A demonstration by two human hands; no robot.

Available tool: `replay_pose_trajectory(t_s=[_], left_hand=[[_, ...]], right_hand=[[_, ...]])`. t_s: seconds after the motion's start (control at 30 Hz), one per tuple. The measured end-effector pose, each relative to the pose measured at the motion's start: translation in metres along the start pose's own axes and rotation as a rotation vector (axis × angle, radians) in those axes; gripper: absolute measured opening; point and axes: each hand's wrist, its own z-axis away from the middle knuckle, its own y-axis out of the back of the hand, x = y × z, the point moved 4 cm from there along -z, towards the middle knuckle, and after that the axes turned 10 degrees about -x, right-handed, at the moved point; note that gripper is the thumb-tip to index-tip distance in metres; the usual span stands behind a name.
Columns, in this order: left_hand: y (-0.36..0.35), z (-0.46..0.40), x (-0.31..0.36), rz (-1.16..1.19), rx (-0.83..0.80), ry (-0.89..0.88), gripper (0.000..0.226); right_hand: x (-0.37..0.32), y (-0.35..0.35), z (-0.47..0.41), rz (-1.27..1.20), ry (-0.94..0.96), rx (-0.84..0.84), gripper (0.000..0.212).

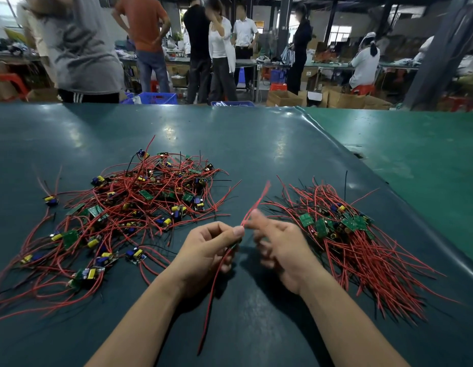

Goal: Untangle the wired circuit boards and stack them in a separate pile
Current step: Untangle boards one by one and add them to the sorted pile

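We see two bare forearms reaching over a dark green table mat (256,133), with both hands held close together above it, between two heaps of wired boards. The left hand (208,250) has its fingers curled and pinches one wired board (234,246) between thumb and forefinger; only a sliver of green shows at the fingertips, and its red wires (212,292) hang down from the hand toward us, while another red strand rises up and away past the fingers. The right hand (280,245) is just beside the left, blurred, its fingers loosely spread near the rising strand; we cannot tell whether it pinches that wire or merely touches it. To the left lies the tangled pile (124,207), a loose sprawl of red wires, green boards and yellow and blue parts. To the right lies the sorted pile (343,229), its boards gathered together and its wires fanned out mostly one way, toward the near right. Beyond the table's far edge several people (216,49) stand among workbenches, boxes and blue crates.
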Motion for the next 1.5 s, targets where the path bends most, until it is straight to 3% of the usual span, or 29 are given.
replay_pose_trajectory(t_s=[0.1, 0.3, 0.4, 0.47, 0.57, 0.67, 0.73, 0.8, 0.9, 1.03, 1.13, 1.27, 1.37, 1.5], left_hand=[[-0.001, 0.001, -0.003, -0.061, -0.004, 0.021, 0.022], [-0.002, 0.002, 0.001, -0.072, -0.139, 0.078, 0.028], [-0.004, 0.004, 0.003, -0.046, -0.224, 0.111, 0.027], [-0.004, 0.005, 0.003, -0.028, -0.242, 0.115, 0.026], [-0.003, 0.005, 0.004, 0.027, -0.186, 0.07, 0.023], [0.005, 0.002, 0.009, 0.111, -0.011, -0.043, 0.018], [0.007, 0.001, 0.011, 0.116, 0.057, -0.087, 0.02], [0.004, 0.001, 0.008, 0.042, 0.059, -0.08, 0.021], [0.001, 0.004, 0.006, -0.038, 0.007, -0.05, 0.021], [0.0, 0.004, 0.008, -0.073, -0.085, -0.018, 0.028], [0.002, 0.0, 0.008, -0.116, -0.066, 0.006, 0.032], [0.01, 0.002, 0.017, 0.007, 0.005, -0.045, 0.038], [0.025, 0.003, 0.028, 0.196, 0.209, -0.159, 0.041], [0.05, 0.008, 0.035, 0.255, 0.488, -0.331, 0.016]], right_hand=[[0.001, -0.012, 0.003, 0.012, 0.01, -0.099, 0.021], [-0.01, 0.004, 0.0, -0.077, 0.141, 0.109, 0.019], [-0.018, 0.016, -0.002, -0.163, 0.222, 0.183, 0.029], [-0.021, 0.024, -0.002, -0.229, 0.257, 0.232, 0.039], [-0.021, 0.031, -0.002, -0.318, 0.24, 0.271, 0.032], [-0.015, 0.016, 0.001, -0.165, 0.043, 0.124, 0.039], [-0.006, -0.004, 0.007, 0.089, -0.098, -0.085, 0.054], [-0.001, -0.019, 0.014, 0.261, -0.13, -0.264, 0.054], [-0.003, -0.021, 0.017, 0.275, -0.095, -0.332, 0.036], [-0.004, -0.022, 0.018, 0.262, -0.08, -0.359, 0.036], [-0.006, -0.023, 0.017, 0.289, -0.046, -0.312, 0.036], [-0.017, -0.009, 0.014, 0.201, 0.112, -0.131, 0.04], [-0.021, 0.003, 0.011, 0.15, 0.227, 0.07, 0.038], [-0.029, 0.017, 0.016, -0.034, 0.416, 0.37, 0.034]])
